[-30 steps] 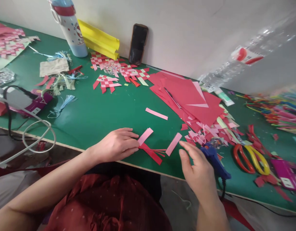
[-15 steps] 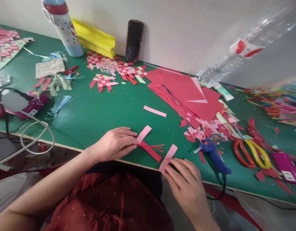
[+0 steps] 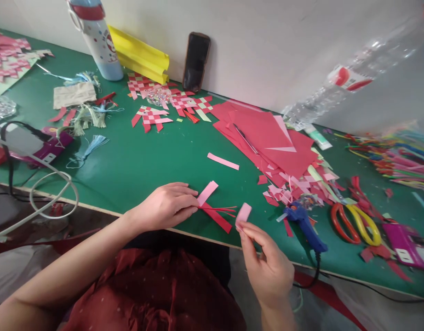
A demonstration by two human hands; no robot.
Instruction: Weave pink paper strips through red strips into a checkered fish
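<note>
My left hand (image 3: 167,205) rests on the green table (image 3: 146,161) near its front edge, fingers pressed down on the crossing of a pink paper strip (image 3: 208,192) and a red paper strip (image 3: 217,218) with thin cut slivers. My right hand (image 3: 267,262) is lifted just in front of the table edge and pinches another pink strip (image 3: 243,214) between thumb and fingertips, right of the red strip. A further loose pink strip (image 3: 223,161) lies farther back.
A blue glue gun (image 3: 303,223) and red-yellow scissors (image 3: 353,223) lie right of my right hand. Red paper sheets (image 3: 267,138) and scraps pile behind them. Woven red-white pieces (image 3: 151,118), a phone (image 3: 196,62), a bottle (image 3: 96,39) and yellow paper (image 3: 141,55) stand at the back.
My right hand came back from the glue gun, took the pink strip off the table and lifted it. The left hand stayed pressed on the crossed strips.
</note>
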